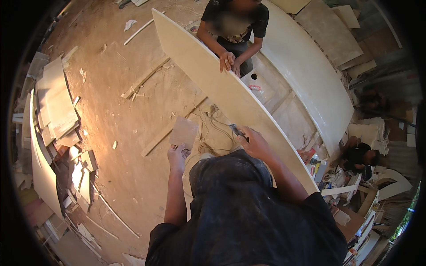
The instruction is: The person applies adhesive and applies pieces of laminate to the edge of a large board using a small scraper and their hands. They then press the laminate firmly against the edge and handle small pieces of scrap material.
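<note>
My left hand (178,156) is closed on the lower edge of a small square piece of brownish board (183,132), held up over the floor. Closed round a dark handle, my right hand (254,142) grips what looks like a putty knife (235,129), its thin metal tip pointing up and left. Beside that hand runs a long cream-coloured panel (222,86), standing on its edge and slanting from the upper left to the lower right. Across it a person in a dark T-shirt (259,27) rests both hands (230,63) on its top edge.
Thin wooden strips (165,136) and loose cords (214,119) lie on the dusty floor near my feet. A wide pale panel (306,88) stretches behind the co-worker. Board offcuts (57,102) pile up at the left. Another person (358,155) is low down among clutter at the right.
</note>
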The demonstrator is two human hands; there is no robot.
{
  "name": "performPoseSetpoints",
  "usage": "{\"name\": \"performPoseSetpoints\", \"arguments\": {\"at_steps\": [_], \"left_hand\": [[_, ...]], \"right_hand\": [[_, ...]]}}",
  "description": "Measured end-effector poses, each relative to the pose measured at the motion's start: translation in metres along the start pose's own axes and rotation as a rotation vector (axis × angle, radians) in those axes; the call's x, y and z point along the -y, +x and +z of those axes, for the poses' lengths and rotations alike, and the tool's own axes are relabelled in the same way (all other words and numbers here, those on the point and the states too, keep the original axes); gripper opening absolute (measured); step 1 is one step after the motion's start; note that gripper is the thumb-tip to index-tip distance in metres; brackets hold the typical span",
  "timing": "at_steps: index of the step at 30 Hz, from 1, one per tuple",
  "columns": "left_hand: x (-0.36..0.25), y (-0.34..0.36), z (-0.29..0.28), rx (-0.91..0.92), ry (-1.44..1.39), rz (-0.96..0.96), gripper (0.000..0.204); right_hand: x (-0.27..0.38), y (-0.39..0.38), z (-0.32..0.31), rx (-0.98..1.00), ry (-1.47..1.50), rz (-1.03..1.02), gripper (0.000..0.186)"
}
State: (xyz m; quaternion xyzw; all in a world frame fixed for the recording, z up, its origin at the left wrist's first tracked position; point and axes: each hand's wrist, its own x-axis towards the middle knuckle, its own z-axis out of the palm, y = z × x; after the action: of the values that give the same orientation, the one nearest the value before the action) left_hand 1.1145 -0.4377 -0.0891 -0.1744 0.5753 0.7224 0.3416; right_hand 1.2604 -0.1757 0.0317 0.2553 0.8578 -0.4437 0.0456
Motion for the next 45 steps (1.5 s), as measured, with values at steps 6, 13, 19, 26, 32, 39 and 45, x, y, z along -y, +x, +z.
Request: {"name": "performPoseSetpoints", "arguments": {"at_steps": [6, 13, 19, 26, 32, 39, 45], "left_hand": [[-0.039, 0.006, 0.026, 0.115, 0.127, 0.051, 0.025], [-0.070, 0.011, 0.073, 0.206, 0.169, 0.161, 0.027], [-0.098, 0.037, 0.097, 0.254, 0.313, 0.322, 0.027], [-0.133, 0.057, 0.136, 0.312, 0.553, 0.470, 0.025], [-0.169, 0.086, 0.185, 0.506, 0.808, 0.576, 0.028], [-0.195, 0.129, 0.204, 0.627, 0.844, 0.601, 0.018], [-0.217, 0.176, 0.210, 0.921, 0.891, 0.560, 0.021]], "right_hand": [[0.050, 0.027, 0.039, 0.091, -0.008, -0.129, 0.039], [0.053, 0.060, 0.042, 0.086, 0.629, 0.131, 0.044], [0.055, 0.102, 0.016, 0.199, 1.051, 0.331, 0.044], [0.043, 0.143, -0.037, 0.211, 1.473, 0.401, 0.040], [0.023, 0.165, -0.061, 0.183, 1.503, 0.346, 0.034], [0.029, 0.177, -0.080, -0.021, 1.445, 0.370, 0.034], [0.060, 0.182, -0.058, -0.264, 1.065, 0.330, 0.044]]}}
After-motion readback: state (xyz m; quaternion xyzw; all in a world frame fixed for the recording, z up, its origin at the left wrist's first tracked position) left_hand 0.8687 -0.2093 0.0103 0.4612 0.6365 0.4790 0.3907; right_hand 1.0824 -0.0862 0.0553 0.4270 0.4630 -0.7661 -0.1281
